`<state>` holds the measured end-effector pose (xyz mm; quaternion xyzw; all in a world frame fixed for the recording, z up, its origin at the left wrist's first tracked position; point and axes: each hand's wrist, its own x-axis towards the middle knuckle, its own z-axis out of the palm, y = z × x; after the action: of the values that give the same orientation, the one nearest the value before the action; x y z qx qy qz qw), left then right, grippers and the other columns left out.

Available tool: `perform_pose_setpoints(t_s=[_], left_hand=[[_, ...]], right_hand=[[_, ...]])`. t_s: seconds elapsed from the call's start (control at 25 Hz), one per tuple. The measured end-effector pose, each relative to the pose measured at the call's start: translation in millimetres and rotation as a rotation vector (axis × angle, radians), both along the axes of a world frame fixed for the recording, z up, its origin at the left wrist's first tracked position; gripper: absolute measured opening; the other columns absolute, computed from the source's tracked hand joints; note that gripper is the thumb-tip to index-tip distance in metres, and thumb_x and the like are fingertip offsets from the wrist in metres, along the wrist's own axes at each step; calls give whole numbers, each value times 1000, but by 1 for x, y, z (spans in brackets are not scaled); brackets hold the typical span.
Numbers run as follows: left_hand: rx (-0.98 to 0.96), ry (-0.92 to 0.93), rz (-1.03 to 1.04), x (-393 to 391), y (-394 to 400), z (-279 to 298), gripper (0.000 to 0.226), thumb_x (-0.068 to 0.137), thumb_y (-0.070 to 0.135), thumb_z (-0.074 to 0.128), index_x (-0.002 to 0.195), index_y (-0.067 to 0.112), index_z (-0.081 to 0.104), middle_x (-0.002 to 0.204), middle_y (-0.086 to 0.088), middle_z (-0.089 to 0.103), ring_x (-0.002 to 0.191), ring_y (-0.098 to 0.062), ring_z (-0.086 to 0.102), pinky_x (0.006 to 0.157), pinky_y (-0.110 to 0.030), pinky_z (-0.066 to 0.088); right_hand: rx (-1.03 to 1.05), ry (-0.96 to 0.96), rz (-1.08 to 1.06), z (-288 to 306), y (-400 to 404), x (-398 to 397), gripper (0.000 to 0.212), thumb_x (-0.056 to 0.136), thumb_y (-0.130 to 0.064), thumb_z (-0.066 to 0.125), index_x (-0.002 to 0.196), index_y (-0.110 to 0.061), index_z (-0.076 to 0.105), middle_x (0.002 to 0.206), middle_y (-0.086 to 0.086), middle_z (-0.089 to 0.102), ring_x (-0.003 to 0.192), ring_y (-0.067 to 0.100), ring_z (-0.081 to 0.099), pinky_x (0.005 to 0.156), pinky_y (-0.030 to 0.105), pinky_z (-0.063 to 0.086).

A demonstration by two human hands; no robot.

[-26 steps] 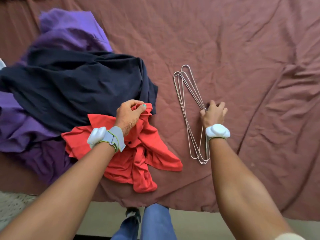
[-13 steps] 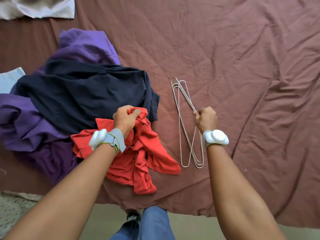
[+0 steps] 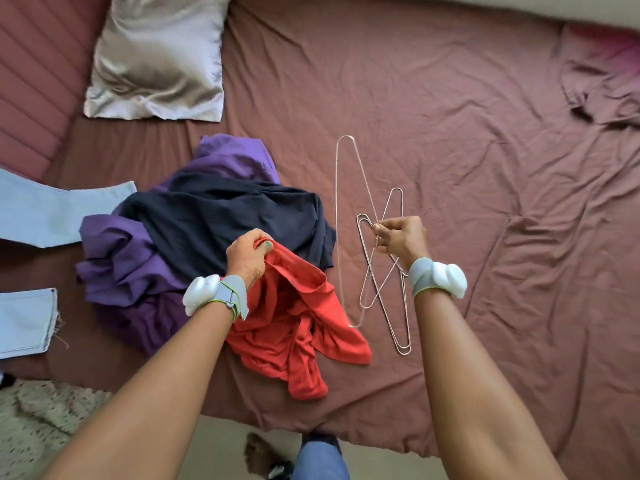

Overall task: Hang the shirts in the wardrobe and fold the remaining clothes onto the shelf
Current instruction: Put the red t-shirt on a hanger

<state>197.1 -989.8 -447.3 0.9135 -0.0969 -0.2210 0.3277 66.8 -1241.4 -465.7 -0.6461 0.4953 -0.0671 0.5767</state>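
Two hands are working: the left hand (image 3: 247, 252) is gripping the limp red shirt's (image 3: 298, 327) neckline on the bed (image 3: 450, 116); the right hand (image 3: 398, 239) is pinching one thin wire hanger (image 3: 381, 244) from the tangled hanger bunch (image 3: 398, 317). Shirt judged light and floppy, best held at the collar; hangers springy, prone to snagging. Wrinkled maroon sheet, pillow (image 3: 156, 57) beyond.

bare forearms | white-grey wrist devices (image 3: 202, 295) | teal thumbnail (image 3: 269, 243) | blue jeans (image 3: 320, 460)
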Motion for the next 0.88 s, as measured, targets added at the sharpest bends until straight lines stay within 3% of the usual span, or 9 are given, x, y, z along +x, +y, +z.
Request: perform_pose_setpoints(t_s=[0.08, 0.24, 0.4, 0.52, 0.6, 0.72, 0.8, 0.88], left_hand=[[3, -37, 16, -3, 13, 16, 6, 86, 19, 66, 87, 23, 70, 89, -2, 70, 93, -22, 61, 82, -24, 42], [28, -75, 24, -5, 49, 74, 10, 73, 31, 79, 80, 33, 72, 79, 9, 67, 84, -13, 61, 77, -25, 48], [-77, -168, 9, 1, 84, 145, 12, 69, 31, 81, 76, 35, 72, 76, 11, 69, 85, -11, 65, 81, -27, 52], [-172, -276, 8, 8, 99, 193, 7, 77, 25, 75, 83, 22, 77, 74, 1, 72, 81, -16, 67, 75, -23, 47], [-228, -345, -31, 12, 115, 230, 7, 80, 22, 74, 85, 18, 77, 78, -3, 73, 76, -14, 65, 71, -23, 44], [-451, -251, -83, 20, 152, 290, 6, 82, 14, 74, 87, 12, 75, 88, -14, 73, 78, -14, 59, 74, -27, 44], [-515, -241, -121, 31, 173, 323, 9, 83, 13, 72, 89, 6, 74, 92, -20, 73, 79, -15, 62, 77, -30, 48], [-486, -289, -108, 32, 201, 351, 15, 86, 8, 65, 93, -1, 74, 88, -15, 73, 78, -9, 65, 83, -27, 51]], right_hand=[[126, -174, -42, 24, 21, 2, 13, 87, -2, 67, 95, 8, 67, 66, 8, 60, 53, 17, 59, 52, 30, 56], [225, -539, -54, 94, 65, 11, 6, 88, -1, 66, 91, 3, 68, 72, 9, 68, 69, 24, 69, 63, 31, 58], [139, -805, 16, 180, 115, 30, 7, 85, 3, 66, 91, 3, 70, 83, 9, 68, 70, 22, 67, 72, 36, 61], [48, -935, 104, 218, 149, 37, 20, 82, 12, 65, 80, -5, 75, 84, 5, 67, 71, 23, 65, 79, 44, 58], [12, -961, 171, 232, 177, 39, 33, 79, 16, 65, 73, -14, 78, 82, 3, 68, 75, 27, 63, 83, 51, 55], [-132, -908, 312, 246, 220, 50, 33, 75, 11, 70, 74, -21, 79, 80, -2, 67, 82, 28, 62, 83, 55, 53], [-392, -767, 443, 247, 231, 61, 22, 74, 0, 74, 84, -19, 77, 71, -10, 64, 73, 21, 62, 74, 48, 57], [-708, -590, 643, 248, 233, 63, 2, 76, -7, 74, 78, -9, 74, 63, -3, 62, 62, 15, 58, 63, 31, 50]])
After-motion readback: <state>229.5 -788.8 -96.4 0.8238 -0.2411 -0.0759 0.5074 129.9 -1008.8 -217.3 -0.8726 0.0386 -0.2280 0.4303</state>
